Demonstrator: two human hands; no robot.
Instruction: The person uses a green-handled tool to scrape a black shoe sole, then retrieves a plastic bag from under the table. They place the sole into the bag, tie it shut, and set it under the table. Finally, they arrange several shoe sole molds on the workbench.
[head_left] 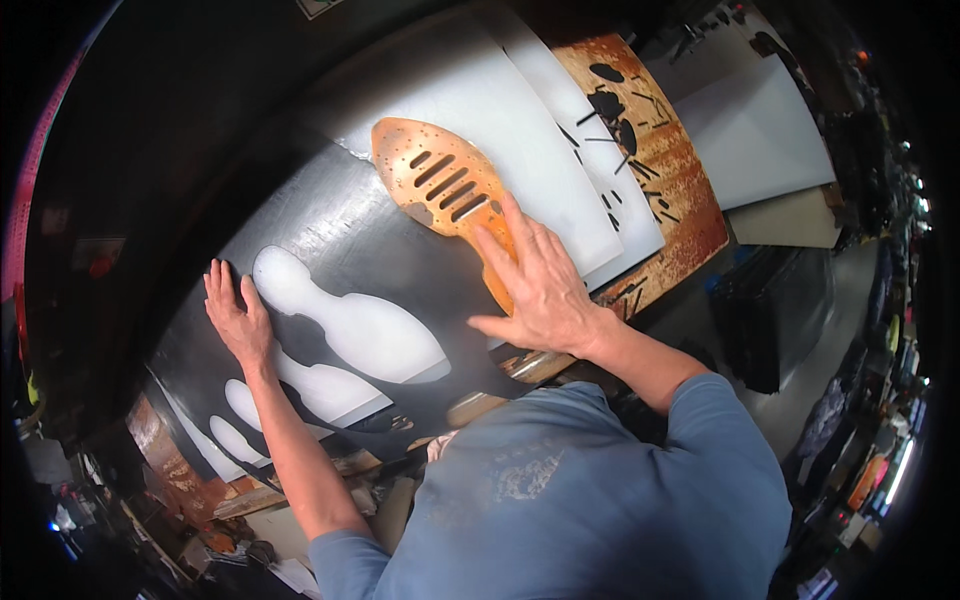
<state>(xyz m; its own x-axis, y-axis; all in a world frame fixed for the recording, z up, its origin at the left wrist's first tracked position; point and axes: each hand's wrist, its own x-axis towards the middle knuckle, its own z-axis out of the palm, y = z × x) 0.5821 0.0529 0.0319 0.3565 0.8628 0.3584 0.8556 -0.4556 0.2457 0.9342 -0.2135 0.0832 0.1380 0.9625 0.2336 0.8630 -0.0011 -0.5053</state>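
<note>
My right hand [545,285] lies with fingers and thumb spread over the narrow handle of an orange-brown slotted turner-shaped template [400,165]. The wide end of the template has several slots and small dark specks. It rests partly on a black sheet [330,200] and partly on a white sheet [470,80]. On the black sheet, near its left end, my left hand [238,315] is flat with fingers extended, holding nothing. Next to it, spoon-like cutouts [390,340] in the black sheet show white underneath. My right palm hides part of the template's handle.
A worn brown board [690,180] at the right bears black offcuts [605,105] of slot and oval shapes. Beyond it lies a pale panel [760,130]. Dark stacked material [770,310] stands at the lower right. The work surface's near edge runs close to my body.
</note>
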